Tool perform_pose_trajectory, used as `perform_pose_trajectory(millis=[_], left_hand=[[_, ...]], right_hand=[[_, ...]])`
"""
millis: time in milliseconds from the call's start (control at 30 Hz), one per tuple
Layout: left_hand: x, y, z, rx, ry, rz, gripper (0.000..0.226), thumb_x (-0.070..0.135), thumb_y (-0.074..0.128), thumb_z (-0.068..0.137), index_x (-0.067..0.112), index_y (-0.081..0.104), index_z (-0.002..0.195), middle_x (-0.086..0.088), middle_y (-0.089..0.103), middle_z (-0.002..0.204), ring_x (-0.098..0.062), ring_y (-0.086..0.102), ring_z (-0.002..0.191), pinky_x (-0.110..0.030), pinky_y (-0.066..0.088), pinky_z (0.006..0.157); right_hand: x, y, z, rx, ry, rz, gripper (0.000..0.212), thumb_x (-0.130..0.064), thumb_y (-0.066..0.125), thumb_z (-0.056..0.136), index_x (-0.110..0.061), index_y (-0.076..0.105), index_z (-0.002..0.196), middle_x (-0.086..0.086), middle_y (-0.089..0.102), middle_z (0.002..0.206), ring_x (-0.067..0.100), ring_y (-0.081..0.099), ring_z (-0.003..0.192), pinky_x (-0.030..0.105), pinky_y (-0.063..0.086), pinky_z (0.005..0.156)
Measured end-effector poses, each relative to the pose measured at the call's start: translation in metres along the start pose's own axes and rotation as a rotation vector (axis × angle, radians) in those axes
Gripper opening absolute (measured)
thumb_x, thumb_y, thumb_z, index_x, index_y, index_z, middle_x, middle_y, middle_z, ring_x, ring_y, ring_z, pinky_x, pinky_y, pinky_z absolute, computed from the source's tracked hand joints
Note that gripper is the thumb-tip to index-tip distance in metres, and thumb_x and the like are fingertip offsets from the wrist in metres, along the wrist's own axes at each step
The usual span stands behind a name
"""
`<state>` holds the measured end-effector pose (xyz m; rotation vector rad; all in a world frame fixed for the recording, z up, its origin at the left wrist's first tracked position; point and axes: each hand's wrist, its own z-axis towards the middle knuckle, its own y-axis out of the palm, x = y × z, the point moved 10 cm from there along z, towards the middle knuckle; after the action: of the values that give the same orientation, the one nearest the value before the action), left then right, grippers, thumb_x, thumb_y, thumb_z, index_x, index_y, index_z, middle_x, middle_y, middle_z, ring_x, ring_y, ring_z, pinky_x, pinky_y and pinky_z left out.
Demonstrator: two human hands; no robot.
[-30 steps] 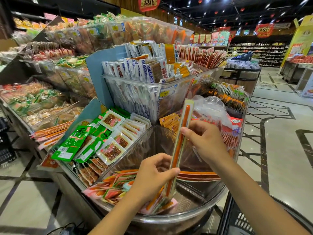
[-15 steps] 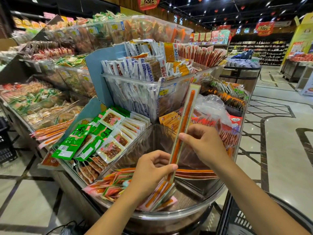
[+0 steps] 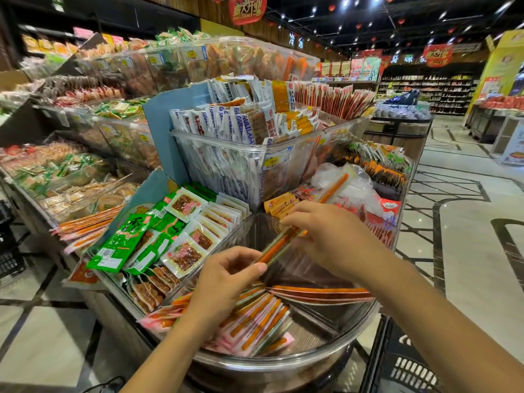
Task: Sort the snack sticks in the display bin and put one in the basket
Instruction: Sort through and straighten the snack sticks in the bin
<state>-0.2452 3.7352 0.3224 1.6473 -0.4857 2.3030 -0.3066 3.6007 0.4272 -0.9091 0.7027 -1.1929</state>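
A long orange snack stick [image 3: 279, 245] in a clear wrapper slants over the round clear display bin [image 3: 286, 361]. My left hand [image 3: 226, 279] pinches its lower end between thumb and fingers. My right hand [image 3: 331, 236] pinches it near the middle, and its upper end [image 3: 336, 185] pokes out beyond that hand. Several more sticks [image 3: 255, 321] lie fanned in the bin's near compartment below my left hand. Another flat stack of sticks [image 3: 320, 293] lies along the right divider. A dark basket [image 3: 408, 367] shows at the lower right, beside my right forearm.
Green and white snack packets [image 3: 158, 236] fill the tray left of the bin. A clear tub of white packets [image 3: 241, 154] stands behind. A bundle of sticks [image 3: 85, 225] lies on the left shelf. The tiled aisle floor [image 3: 467, 236] opens to the right.
The stick was held nearly upright; now it is tilted down to a shallow slant over the bin. Both hands keep their hold, and my right hand has shifted further along it.
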Motion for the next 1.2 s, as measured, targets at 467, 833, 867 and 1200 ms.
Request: perform_pose_trajectory(millis=[467, 833, 867, 1200], left_hand=[[0.046, -0.059, 0.015, 0.209, 0.109, -0.220, 0.042, 0.009, 0.082, 0.072, 0.008, 0.065, 0.110, -0.006, 0.073, 0.091, -0.020, 0.070, 0.077, -0.026, 0.057, 0.062], [0.002, 0.043, 0.004, -0.180, -0.011, 0.044, 0.017, 0.013, 0.082, 0.083, 0.015, 0.077, 0.099, -0.004, 0.077, 0.091, -0.017, 0.073, 0.087, -0.030, 0.059, 0.079], [0.002, 0.046, 0.004, -0.183, 0.004, 0.051, 0.015, 0.012, 0.082, 0.082, 0.016, 0.078, 0.095, -0.004, 0.077, 0.089, -0.016, 0.073, 0.084, -0.030, 0.059, 0.078], [-0.011, 0.047, 0.013, -0.205, 0.050, 0.244, 0.006, 0.019, 0.080, 0.081, 0.016, 0.075, 0.081, -0.006, 0.074, 0.076, -0.013, 0.068, 0.070, -0.044, 0.057, 0.075]], right_hand=[[0.032, 0.007, -0.001, 0.028, 0.313, 0.591, 0.009, -0.022, 0.078, 0.085, -0.027, 0.073, 0.080, -0.008, 0.070, 0.081, 0.003, 0.063, 0.072, 0.030, 0.052, 0.069], [0.052, 0.006, -0.015, 0.175, 0.461, 0.952, 0.017, -0.002, 0.074, 0.086, 0.012, 0.065, 0.085, 0.025, 0.070, 0.072, 0.010, 0.062, 0.053, 0.013, 0.048, 0.053], [0.054, 0.007, -0.015, 0.183, 0.474, 0.957, 0.017, -0.002, 0.075, 0.086, 0.012, 0.065, 0.085, 0.024, 0.070, 0.071, 0.009, 0.062, 0.053, 0.013, 0.048, 0.054], [0.076, -0.018, -0.017, 0.394, 0.503, 0.982, 0.005, -0.020, 0.075, 0.089, -0.016, 0.073, 0.089, 0.003, 0.071, 0.072, 0.014, 0.063, 0.063, 0.025, 0.048, 0.058]])
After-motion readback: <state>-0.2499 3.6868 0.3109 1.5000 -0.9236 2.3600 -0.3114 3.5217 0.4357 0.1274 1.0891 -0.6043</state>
